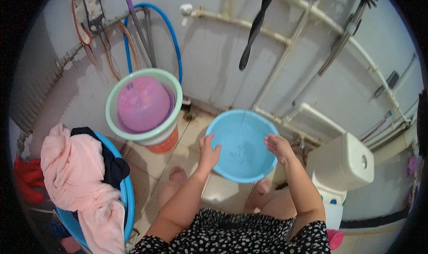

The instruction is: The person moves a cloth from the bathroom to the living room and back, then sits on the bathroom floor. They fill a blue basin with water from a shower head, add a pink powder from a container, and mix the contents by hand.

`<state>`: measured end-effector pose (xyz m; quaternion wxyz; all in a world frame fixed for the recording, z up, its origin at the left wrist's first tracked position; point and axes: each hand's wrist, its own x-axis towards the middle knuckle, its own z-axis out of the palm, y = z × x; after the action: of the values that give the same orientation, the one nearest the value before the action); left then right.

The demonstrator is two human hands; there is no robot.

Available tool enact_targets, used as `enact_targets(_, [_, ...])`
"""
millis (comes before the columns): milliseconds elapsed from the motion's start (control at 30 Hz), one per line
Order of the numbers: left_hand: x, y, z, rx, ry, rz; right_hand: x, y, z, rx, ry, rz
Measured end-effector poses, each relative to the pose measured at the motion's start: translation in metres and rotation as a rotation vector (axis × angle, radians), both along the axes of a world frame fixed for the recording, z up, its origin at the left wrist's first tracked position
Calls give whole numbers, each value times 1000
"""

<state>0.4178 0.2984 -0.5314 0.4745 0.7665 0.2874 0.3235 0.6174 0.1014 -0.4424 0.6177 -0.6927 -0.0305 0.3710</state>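
A light blue plastic basin (243, 158) stands on the tiled floor in front of me, between my feet and the wall. A little water seems to lie in it, with bright reflections at the bottom. At its left rim is my left hand (208, 155), thumb apart from the fingers. My right hand (278, 148) is over the right rim, its fingers stretched out toward the inside. Neither hand visibly grips anything; whether they touch the rim I cannot tell.
At left, a blue tub (128, 200) overflows with a pink cloth (73, 174) and dark clothing (117, 170). Behind it, a pale green basin (113, 124) holding a purple basin (145, 103) sits on a bucket (164, 142). A toilet (343, 160) stands right; pipes (240, 21) run along the wall.
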Motion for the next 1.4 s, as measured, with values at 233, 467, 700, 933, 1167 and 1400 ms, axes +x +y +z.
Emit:
enact_targets(233, [1,5,3,-116,20,-9,-39,45,-85,-376,-302,500])
enact_targets(467, [4,6,7,-123,101,36,-9,68,-195,-874,-868,596])
enact_targets(700, [-5,15,-2,-37,8,1,-16,70,-196,-639,-590,961])
enact_targets(933, [-4,6,8,-13,115,-119,-32,45,-143,-616,-705,841])
enact_targets(1167, [-13,-24,6,296,375,-324,-68,9,-89,-449,-840,799])
enact_targets(1400, [-17,-10,-33,295,199,159,-84,-28,-76,-563,-1224,674])
